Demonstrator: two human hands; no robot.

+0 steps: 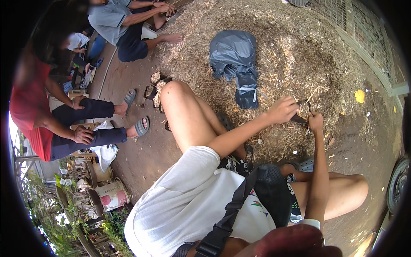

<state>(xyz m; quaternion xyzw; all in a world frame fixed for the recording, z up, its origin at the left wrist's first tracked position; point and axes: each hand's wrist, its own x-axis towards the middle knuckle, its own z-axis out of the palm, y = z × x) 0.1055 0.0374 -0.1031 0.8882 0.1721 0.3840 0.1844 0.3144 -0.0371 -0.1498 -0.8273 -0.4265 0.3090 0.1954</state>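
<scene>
My left hand [282,110] and my right hand [316,121] are both closed on a small black plastic bag [298,118], one at each side of it. The bag is held just above a heap of pale brown shavings [282,47], its mouth spread between my fingers. How full it is cannot be made out. Beyond my left hand lies a large dark plastic bag [233,51] on the heap, with a folded dark plastic bundle [247,92] at its near end. Small black bags filled with shavings [157,98] stand beside my left knee.
At left, a person in a red shirt [32,111] sits with hands on the knees. Another person in a grey-blue shirt [109,19] crouches at the heap's far left. A wire mesh fence [364,38] borders the right. A bucket [112,195] and plants are at lower left.
</scene>
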